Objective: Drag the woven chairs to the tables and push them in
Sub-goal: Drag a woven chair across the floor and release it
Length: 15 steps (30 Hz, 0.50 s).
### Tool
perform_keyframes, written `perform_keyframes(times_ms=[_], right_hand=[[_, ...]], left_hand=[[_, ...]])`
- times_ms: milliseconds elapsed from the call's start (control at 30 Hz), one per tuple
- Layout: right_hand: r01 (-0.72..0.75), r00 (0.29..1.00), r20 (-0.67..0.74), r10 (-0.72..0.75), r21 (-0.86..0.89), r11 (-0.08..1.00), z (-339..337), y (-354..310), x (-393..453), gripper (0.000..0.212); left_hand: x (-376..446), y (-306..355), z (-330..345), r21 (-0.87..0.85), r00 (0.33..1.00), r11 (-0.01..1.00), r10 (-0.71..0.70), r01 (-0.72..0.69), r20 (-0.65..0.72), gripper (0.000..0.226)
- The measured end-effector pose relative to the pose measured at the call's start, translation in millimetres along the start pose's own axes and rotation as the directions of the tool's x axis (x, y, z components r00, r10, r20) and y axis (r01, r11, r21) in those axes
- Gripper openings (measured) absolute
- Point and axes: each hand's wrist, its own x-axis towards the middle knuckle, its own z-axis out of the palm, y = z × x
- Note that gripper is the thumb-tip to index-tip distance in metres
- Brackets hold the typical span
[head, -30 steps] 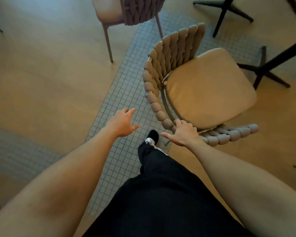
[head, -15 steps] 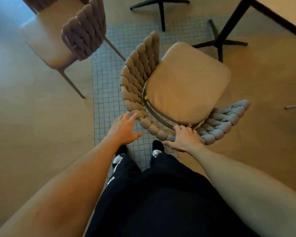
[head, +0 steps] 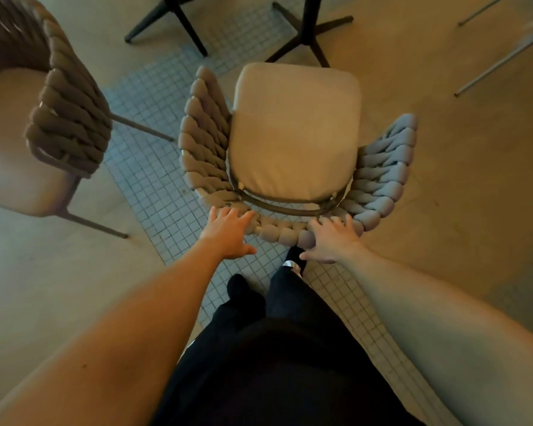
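A woven chair (head: 296, 133) with a beige seat cushion and a thick braided backrest stands in front of me, its seat pointing away toward black table legs (head: 308, 32). My left hand (head: 228, 232) lies with straight fingers on the left part of the backrest's top rim. My right hand (head: 333, 238) rests on the right part of the same rim, fingers spread over the braid. Neither hand visibly curls round the rim.
A second woven chair (head: 62, 112) stands at the left, close to the first. Another black table base (head: 166, 20) is at the top. Thin metal legs (head: 505, 53) cross the upper right. A strip of small tiles (head: 154, 179) runs under me.
The chair has turned so its back faces me squarely. My left hand has moved from beside the backrest onto its rim, and the table base is nearer the seat.
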Motion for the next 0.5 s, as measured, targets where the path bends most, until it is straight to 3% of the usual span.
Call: perform_keyframes(times_ms=[200, 367, 500], right_hand=[[-0.015, 0.999, 0.036, 0.015, -0.01, 1.0, 15.5, 8.0, 8.4, 0.068], [0.044, 0.999, 0.001, -0.044, -0.079, 0.996, 15.0, 21.5, 12.8, 0.061], [0.072, 0.997, -0.002, -0.073, -0.111, 0.991, 8.7, 21.7, 15.8, 0.06]], left_hand=[[27.3, 2.2, 5.0, 0.122, 0.991, 0.992, -0.002, -0.014, 0.131, 0.089], [44.8, 7.1, 4.3, 0.146, 0.995, 0.989, -0.044, 0.03, 0.092, 0.053], [45.7, 6.3, -5.7, 0.171, 0.994, 0.985, -0.049, 0.031, 0.1, 0.041]])
